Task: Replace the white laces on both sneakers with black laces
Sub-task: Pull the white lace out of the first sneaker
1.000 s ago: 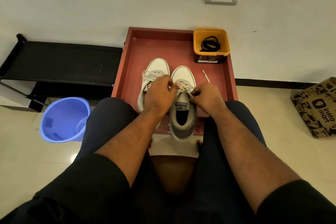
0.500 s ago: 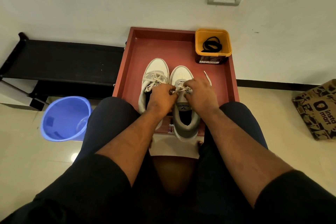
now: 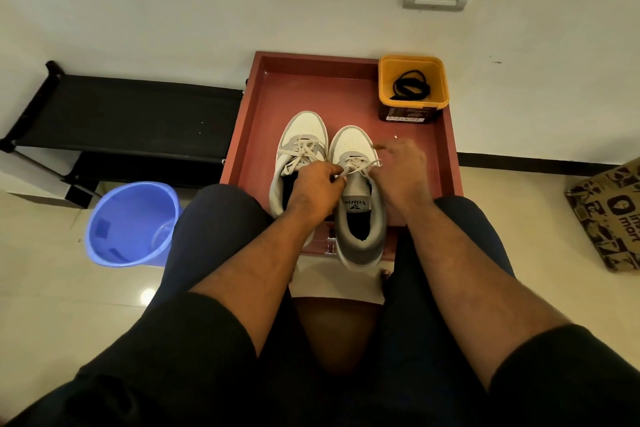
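Head view, left to right: a blue plastic bucket (image 3: 130, 224) stands on the floor beside a black shoe rack (image 3: 131, 114). On a reddish-brown wooden tray (image 3: 277, 87) sit two white-and-grey sneakers. The left sneaker (image 3: 300, 149) is still fully laced in white. The left hand (image 3: 317, 189) pinches the white lace (image 3: 360, 166) of the right sneaker (image 3: 358, 211); the right hand (image 3: 401, 170) is blurred, fingers curled at the lace, though whether they grip it I cannot tell. Coiled black laces (image 3: 411, 87) lie in a yellow plastic tub (image 3: 438, 80) at the tray's far right corner.
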`<state>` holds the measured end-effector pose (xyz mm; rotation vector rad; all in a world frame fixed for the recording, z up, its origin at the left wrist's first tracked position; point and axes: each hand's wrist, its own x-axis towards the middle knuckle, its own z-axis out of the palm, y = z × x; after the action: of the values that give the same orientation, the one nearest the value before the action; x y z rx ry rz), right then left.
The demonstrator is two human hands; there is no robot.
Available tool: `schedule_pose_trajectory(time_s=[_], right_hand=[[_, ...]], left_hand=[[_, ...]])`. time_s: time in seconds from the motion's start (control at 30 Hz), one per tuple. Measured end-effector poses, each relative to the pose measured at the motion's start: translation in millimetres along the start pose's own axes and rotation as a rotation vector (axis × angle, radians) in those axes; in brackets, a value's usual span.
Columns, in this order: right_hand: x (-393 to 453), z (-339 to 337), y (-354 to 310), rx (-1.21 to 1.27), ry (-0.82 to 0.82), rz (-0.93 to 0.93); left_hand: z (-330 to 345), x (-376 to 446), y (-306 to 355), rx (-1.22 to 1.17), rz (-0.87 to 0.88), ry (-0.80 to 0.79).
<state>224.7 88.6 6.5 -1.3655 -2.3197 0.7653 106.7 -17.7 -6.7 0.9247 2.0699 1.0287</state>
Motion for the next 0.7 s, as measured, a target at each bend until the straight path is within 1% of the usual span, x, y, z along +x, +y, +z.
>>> schedule_pose_trajectory(time_s=[0.07, 0.1, 0.2, 0.3, 0.43, 0.47, 0.5, 0.53, 0.63, 0.7], right_hand=[[-5.3, 3.5, -7.1, -0.105, -0.091, -0.142], [-7.1, 5.8, -10.6, -0.148, -0.101, -0.186], [-9.4, 13.2, -13.6, -0.249, -0.095, -0.221], [-4.5, 12.0, -11.0, -0.200, -0.053, -0.151], [7.3, -1.1, 4.6, -0.007, 0.205, 0.119], [8.5, -4.4, 6.2, 0.024, 0.238, 0.157], [8.3, -6.3, 5.3, 0.019, 0.235, 0.155], [6.7, -6.1, 2.7, -0.014, 0.195, 0.113], [-4.5, 3.1, -9.4, -0.150, 0.001, -0.100], [-9.9, 9.9, -13.2, -0.255, -0.057, -0.188]], left_hand=[[0.4, -0.1, 0.7, 0.005, 0.011, -0.006], [0.0, -0.6, 1.1, 0.006, 0.017, -0.010], [-1.7, -1.9, 2.8, 0.018, 0.036, -0.011], [-2.0, -2.5, 3.9, 0.041, 0.045, -0.013], [-0.7, -2.4, 3.2, 0.017, 0.027, -0.006], [-0.5, -2.7, 3.6, 0.019, 0.030, -0.004], [-0.6, -3.1, 4.2, 0.018, 0.032, -0.003], [-0.7, -3.3, 4.9, 0.017, 0.033, -0.001], [-1.9, -3.9, 6.4, 0.039, 0.059, 0.005], [-3.0, -3.9, 6.6, 0.065, 0.081, 0.004]])
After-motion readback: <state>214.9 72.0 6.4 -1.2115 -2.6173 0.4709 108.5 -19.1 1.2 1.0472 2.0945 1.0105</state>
